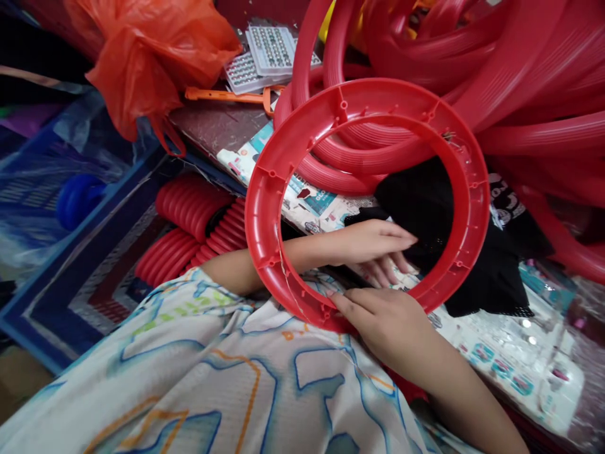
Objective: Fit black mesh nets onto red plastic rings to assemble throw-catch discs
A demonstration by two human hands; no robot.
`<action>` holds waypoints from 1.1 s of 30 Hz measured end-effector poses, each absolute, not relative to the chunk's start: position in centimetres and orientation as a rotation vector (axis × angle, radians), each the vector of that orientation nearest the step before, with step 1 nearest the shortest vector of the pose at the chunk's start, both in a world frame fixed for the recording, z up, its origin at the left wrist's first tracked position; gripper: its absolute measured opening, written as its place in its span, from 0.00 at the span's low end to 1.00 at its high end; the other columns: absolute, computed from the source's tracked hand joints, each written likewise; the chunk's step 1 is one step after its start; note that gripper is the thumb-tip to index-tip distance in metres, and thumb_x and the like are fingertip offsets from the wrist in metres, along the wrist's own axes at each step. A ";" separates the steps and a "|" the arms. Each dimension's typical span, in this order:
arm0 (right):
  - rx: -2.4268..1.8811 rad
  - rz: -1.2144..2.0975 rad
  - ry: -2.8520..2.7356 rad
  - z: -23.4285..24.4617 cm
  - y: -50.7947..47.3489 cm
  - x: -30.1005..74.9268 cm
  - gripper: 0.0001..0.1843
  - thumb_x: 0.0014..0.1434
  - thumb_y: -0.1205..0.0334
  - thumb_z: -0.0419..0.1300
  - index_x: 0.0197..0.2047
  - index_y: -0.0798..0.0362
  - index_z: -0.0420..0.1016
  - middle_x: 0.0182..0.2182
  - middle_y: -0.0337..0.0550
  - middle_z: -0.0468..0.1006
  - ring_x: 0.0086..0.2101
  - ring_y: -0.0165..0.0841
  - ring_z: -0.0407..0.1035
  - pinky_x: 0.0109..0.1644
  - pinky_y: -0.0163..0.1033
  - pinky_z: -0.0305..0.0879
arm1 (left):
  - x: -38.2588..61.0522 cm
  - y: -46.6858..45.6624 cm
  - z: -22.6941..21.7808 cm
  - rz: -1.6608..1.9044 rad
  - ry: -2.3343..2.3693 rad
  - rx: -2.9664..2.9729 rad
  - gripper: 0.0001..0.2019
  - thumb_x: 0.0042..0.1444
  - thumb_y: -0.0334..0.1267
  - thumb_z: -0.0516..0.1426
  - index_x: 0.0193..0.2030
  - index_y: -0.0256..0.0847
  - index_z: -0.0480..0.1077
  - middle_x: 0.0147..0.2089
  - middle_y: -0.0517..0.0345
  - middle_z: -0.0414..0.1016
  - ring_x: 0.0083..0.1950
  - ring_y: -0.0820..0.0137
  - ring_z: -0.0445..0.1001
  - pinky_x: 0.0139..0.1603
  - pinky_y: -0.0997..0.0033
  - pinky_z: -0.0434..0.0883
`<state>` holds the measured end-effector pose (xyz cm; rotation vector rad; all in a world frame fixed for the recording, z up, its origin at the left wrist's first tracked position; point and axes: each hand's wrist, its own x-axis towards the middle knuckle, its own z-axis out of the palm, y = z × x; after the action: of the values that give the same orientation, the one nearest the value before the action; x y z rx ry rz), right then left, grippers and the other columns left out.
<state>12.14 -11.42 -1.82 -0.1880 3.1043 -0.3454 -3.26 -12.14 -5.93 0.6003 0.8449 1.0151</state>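
A red plastic ring [265,208] stands tilted in front of me, its ribbed inner side facing me. My left forearm passes through the ring, and my left hand [373,243] lies inside it with fingers stretched out flat, touching the edge of a black mesh cloth [477,277]. My right hand [382,318] is at the ring's lower rim, with fingers closed on the rim near a small peg. The cloth lies partly behind the ring, on printed packaging sheets [510,359].
A heap of more red rings [520,69] fills the top right. Red ribbed tubes [189,221] lie at the left beside a blue crate [57,208]. An orange plastic bag [146,57] and trays of small parts [269,53] sit at the back.
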 end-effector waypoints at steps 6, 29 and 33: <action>-0.076 -0.365 3.213 -1.9 -9.6 13.2 0.15 0.66 0.70 0.48 0.50 0.54 0.73 0.31 0.40 0.80 0.27 0.29 0.72 0.27 0.34 0.61 | -8.5 -20.6 -6.7 1.303 0.694 0.301 0.33 0.51 0.68 0.52 0.50 0.41 0.71 0.40 0.48 0.81 0.42 0.56 0.81 0.40 0.57 0.78; 0.348 -0.778 3.212 1.6 -12.0 7.9 0.21 0.63 0.45 0.57 0.42 0.56 0.74 0.27 0.42 0.79 0.25 0.33 0.73 0.27 0.37 0.66 | -6.2 -21.1 -3.0 1.772 1.145 0.409 0.15 0.53 0.28 0.62 0.45 0.43 0.65 0.38 0.63 0.74 0.34 0.75 0.76 0.35 0.74 0.78; 0.413 -0.507 3.274 1.1 -12.9 7.1 0.13 0.64 0.65 0.53 0.47 0.60 0.73 0.28 0.43 0.80 0.25 0.34 0.73 0.27 0.39 0.65 | -6.2 -21.0 -3.1 1.794 1.203 0.417 0.15 0.52 0.28 0.62 0.46 0.43 0.66 0.39 0.62 0.76 0.33 0.76 0.76 0.35 0.76 0.76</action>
<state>7.13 -12.88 1.06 0.4127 3.2742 -0.5071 -6.19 -20.99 -3.08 0.4169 1.2032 1.7945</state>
